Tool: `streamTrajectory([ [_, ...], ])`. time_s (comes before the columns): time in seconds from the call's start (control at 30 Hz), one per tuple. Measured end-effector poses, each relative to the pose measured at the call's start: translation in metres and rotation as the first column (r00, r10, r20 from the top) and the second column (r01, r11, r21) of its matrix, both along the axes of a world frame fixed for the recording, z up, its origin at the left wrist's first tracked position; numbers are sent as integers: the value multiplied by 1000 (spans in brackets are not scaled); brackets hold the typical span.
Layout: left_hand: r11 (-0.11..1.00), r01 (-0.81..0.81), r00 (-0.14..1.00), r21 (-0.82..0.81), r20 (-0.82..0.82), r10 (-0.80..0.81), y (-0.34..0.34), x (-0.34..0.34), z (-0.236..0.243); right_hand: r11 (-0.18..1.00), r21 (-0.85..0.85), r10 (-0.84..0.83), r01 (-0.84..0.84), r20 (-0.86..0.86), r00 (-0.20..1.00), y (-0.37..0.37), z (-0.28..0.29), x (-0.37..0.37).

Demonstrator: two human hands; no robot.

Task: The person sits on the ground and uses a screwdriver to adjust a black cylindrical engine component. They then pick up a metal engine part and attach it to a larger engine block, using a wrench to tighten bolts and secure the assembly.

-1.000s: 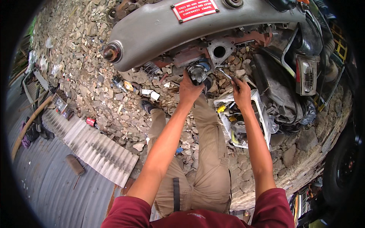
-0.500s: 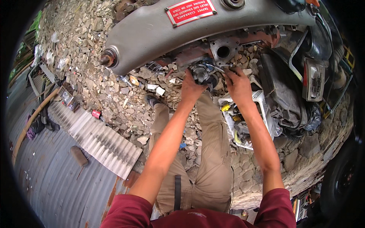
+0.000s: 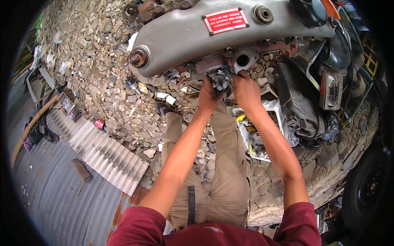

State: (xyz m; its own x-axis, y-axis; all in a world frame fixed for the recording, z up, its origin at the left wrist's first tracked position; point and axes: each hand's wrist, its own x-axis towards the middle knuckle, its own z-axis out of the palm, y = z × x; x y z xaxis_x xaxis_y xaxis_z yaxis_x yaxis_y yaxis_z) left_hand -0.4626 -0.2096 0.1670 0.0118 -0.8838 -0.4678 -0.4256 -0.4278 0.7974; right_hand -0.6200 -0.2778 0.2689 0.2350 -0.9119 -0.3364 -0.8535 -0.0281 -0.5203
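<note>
The grey engine cover (image 3: pixel 180 43) with a red plate (image 3: pixel 225 20) spans the upper middle, above a rusty reddish casting (image 3: pixel 209 63) and a flange with a round hole (image 3: pixel 242 60). A dark metal component (image 3: pixel 219 82) sits below the casting. My left hand (image 3: pixel 209 95) is closed round that component's left side. My right hand (image 3: pixel 246 91) is closed at its right side, fingertips by the flange; the silver spanner seen in it earlier is mostly hidden now.
Rubble ground (image 3: pixel 90 82) surrounds my legs. A white plastic basket (image 3: pixel 279 117) of small items, a black bulky part (image 3: pixel 295 102) and a tyre (image 3: pixel 363 188) are at the right. Corrugated sheets (image 3: pixel 98 156) lie lower left, beside a bent pole (image 3: pixel 30 127).
My right hand has moved up and left with the spanner to the metal component. The engine sits slightly lower and further right in view. My left hand stays on the component.
</note>
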Motion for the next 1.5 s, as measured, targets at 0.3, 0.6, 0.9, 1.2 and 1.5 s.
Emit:
streamTrajectory([
  [0.3, 988, 72, 970, 137, 220, -101, -5, -3, 8, 969, -244, 12, 28, 160, 987, 19, -46, -35],
  [0.6, 993, 12, 992, 116, 121, -26, -6, 0, 8, 960, -243, -104, 139, 152, 983, 31, -75, -38],
  [0.9, 993, -16, 987, 115, 162, -3, -6, -3, 17, 935, -244, -211, 259, 205, 956, 40, -85, -38],
  [1.2, 987, -34, 995, 157, 101, 18, -6, -2, 15, 931, -210, -238, 299, 274, 932, 43, -79, -47],
  [1.5, 993, -6, 989, 122, 149, -12, -7, -3, 15, 938, -183, -224, 294, 325, 919, 35, -73, -50],
])
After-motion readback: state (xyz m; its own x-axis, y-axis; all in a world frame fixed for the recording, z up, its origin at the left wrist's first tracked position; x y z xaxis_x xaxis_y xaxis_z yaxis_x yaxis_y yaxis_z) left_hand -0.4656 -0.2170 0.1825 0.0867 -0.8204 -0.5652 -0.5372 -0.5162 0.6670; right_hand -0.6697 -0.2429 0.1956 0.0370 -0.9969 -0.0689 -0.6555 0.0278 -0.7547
